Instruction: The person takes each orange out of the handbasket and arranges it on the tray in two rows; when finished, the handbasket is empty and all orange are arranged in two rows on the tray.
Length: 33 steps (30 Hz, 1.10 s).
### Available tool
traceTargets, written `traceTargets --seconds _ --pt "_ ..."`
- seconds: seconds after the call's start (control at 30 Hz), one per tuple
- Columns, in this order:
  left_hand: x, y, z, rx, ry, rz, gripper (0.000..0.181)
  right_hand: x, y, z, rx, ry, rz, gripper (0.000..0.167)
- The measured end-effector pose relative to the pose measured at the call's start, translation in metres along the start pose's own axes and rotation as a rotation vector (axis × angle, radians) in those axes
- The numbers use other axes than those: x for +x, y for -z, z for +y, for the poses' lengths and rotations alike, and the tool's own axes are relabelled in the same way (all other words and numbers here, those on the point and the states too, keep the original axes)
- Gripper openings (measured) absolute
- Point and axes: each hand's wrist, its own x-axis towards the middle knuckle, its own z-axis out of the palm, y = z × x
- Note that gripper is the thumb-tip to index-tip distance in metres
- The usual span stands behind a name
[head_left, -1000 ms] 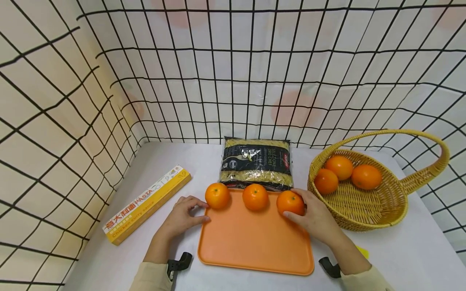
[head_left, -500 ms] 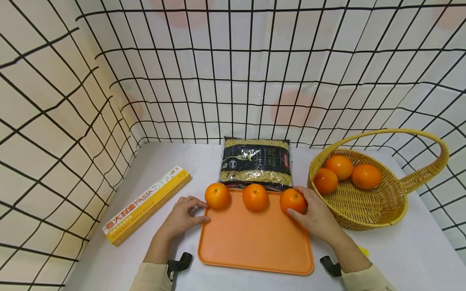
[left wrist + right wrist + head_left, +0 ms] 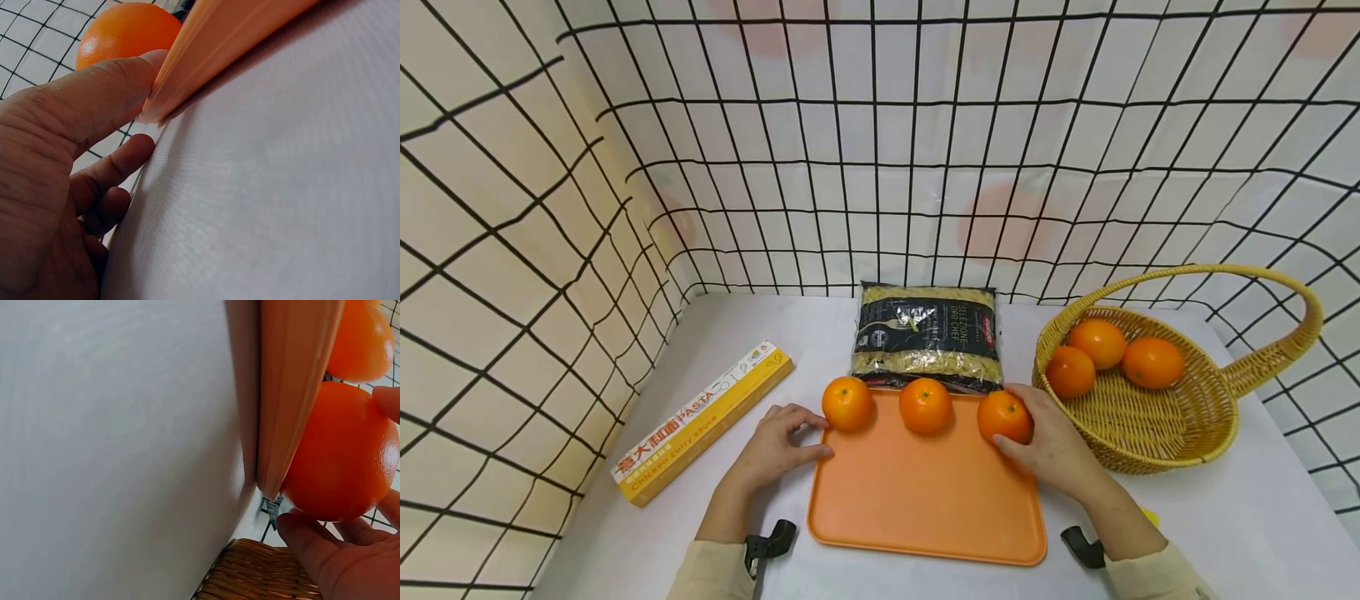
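Observation:
An orange plastic tray [image 3: 925, 492] lies on the white cloth, with three oranges along its far edge. One orange [image 3: 848, 404] is at the far left corner and another orange [image 3: 926, 406] is in the middle. My right hand [image 3: 1052, 437] holds the third orange [image 3: 1002, 416] at the far right corner, thumb on the near side and fingers round the outer side. In the right wrist view this orange [image 3: 340, 453] sits against the tray rim [image 3: 294, 394]. My left hand [image 3: 778, 446] rests at the tray's left edge; in the left wrist view its thumb touches the rim [image 3: 181, 75].
A wicker basket [image 3: 1157, 425] with a tall handle stands on the right, holding three oranges [image 3: 1097, 343]. Behind the tray lies a pasta bag [image 3: 927, 333]. At the left is a long yellow pasta box [image 3: 703, 421]. Grid-patterned cloth walls surround the table.
My right hand has shifted the third orange slightly to the right and away from me, into the tray's far right corner, and still holds it. My left hand has stayed put.

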Motion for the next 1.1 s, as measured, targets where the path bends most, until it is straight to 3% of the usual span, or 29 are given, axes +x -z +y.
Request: traceTargets --seconds 0.3,0.63,0.9,1.1 --pt "-0.001 0.0 -0.001 -0.006 0.01 0.0 0.032 -0.002 0.002 -0.002 0.0 0.001 -0.012 0.075" --pt "0.0 0.0 0.0 -0.005 0.009 0.004 0.031 -0.012 0.02 -0.016 0.043 0.02 -0.007 0.078" --pt "0.0 0.0 -0.001 -0.01 0.007 -0.002 0.032 -0.019 0.041 -0.015 0.054 0.137 0.141 0.069" --pt "0.001 0.0 -0.001 -0.012 0.009 -0.004 0.032 -0.02 0.06 0.006 0.077 0.198 0.293 0.065"
